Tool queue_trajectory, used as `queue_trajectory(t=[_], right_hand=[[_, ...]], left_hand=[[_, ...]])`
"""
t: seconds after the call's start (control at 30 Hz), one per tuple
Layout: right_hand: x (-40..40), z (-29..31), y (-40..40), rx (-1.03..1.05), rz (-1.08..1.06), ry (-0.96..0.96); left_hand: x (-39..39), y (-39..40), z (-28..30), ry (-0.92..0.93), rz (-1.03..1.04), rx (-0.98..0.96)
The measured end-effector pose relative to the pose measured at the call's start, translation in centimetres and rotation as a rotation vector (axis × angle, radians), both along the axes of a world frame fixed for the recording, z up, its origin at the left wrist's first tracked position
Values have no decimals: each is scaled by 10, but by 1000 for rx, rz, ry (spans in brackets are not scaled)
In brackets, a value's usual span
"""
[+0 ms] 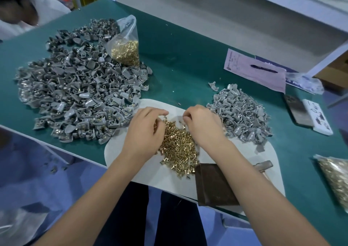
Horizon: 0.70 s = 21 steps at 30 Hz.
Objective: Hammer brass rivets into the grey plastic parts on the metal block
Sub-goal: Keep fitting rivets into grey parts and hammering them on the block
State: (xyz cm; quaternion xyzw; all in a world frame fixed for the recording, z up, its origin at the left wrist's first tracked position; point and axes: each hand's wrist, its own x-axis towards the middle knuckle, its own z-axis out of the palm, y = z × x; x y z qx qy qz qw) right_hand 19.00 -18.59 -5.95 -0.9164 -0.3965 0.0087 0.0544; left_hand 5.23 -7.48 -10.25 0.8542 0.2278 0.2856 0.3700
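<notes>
Directly beneath both hands lay the loose heap of brass rivets (178, 148), spread on a white mat (263, 163) at the near edge of the green table (178, 61). The left hand (145, 131) rested on the heap's left flank with its fingers curled down into the rivets; whether it actually held any could not be told. The right hand (202, 125) sat at the heap's far right corner, its fingertips drawn together as if pinching something small, though the thing itself was too tiny to make out. The metal block (212, 183) stood nearer the person than the heap, just right of it, partly hidden under the right forearm, so the right hand was judged the closer one to carry a rivet back toward it. The unriveted grey plastic parts (243, 114) were piled immediately to the right of the right hand, almost touching it, while a larger pile (75, 91), many showing brass, lay to the left.
</notes>
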Motion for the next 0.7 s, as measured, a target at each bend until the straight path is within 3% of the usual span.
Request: queue_trajectory(t=[0.07, 0.2, 0.33, 0.7], right_hand=[[0, 2, -8, 54, -10, 64], [-2, 12, -45, 431, -116, 297], [-19, 12, -81, 671, -222, 321], [-25, -5, -104, 874, -299, 323]], left_hand=[[0, -1, 2, -5, -37, 49], [7, -4, 7, -12, -124, 38], [35, -15, 12, 74, -201, 0], [111, -21, 32, 462, -378, 302]])
